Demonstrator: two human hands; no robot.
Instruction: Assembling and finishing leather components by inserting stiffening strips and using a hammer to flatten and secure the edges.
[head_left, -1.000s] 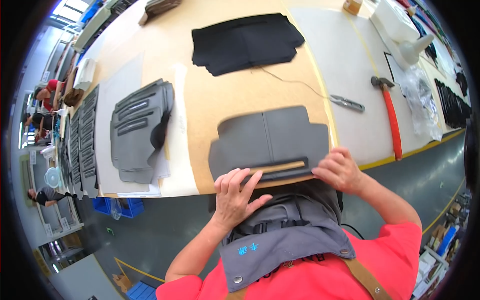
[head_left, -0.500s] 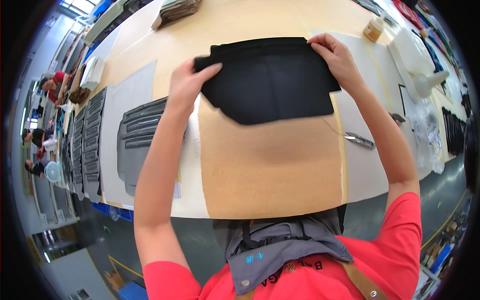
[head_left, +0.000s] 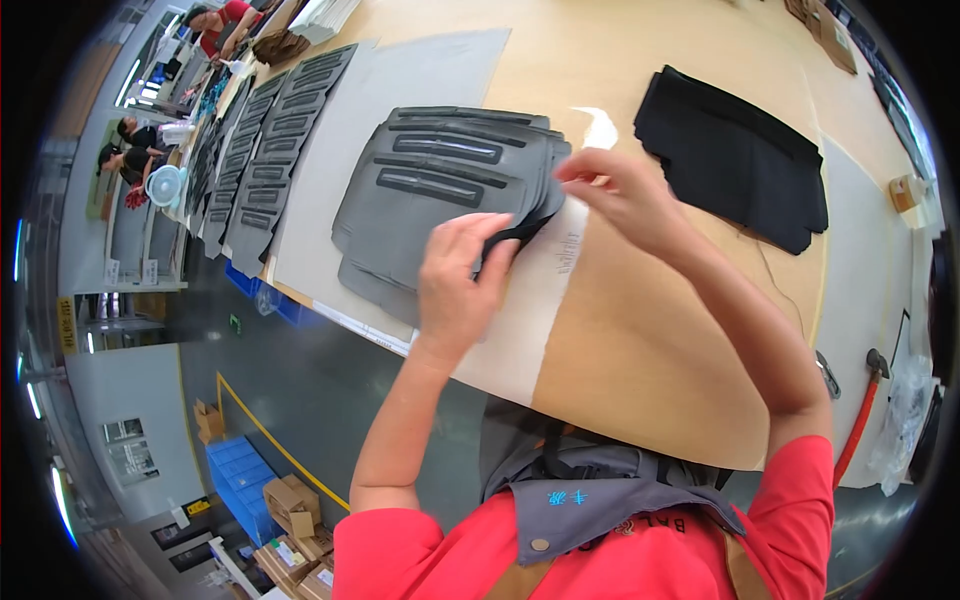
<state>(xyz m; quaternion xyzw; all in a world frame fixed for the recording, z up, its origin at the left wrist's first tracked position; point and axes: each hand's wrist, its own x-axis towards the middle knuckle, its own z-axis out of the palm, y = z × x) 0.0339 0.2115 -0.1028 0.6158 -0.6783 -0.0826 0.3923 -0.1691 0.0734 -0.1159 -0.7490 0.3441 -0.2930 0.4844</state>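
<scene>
A stack of gray pieces [head_left: 400, 225] is lying by the near edge of the worktop [head_left: 660, 340], toward its left part. The left hand [head_left: 457, 285] is reaching over the stack's near right corner, its thumb and fingers gripping a black flap [head_left: 525, 230] there. The right hand [head_left: 625, 200] is holding its fingers bent at the stack's right edge; whether they are pinching anything, I cannot tell. A pile of black cloth [head_left: 735, 155] is lying to the right, farther from the near edge. Small snips [head_left: 827, 376] and a red-handled hammer [head_left: 858, 425] are resting near the right part of that edge. More gray pieces [head_left: 290, 150] are lying in rows farther left.
</scene>
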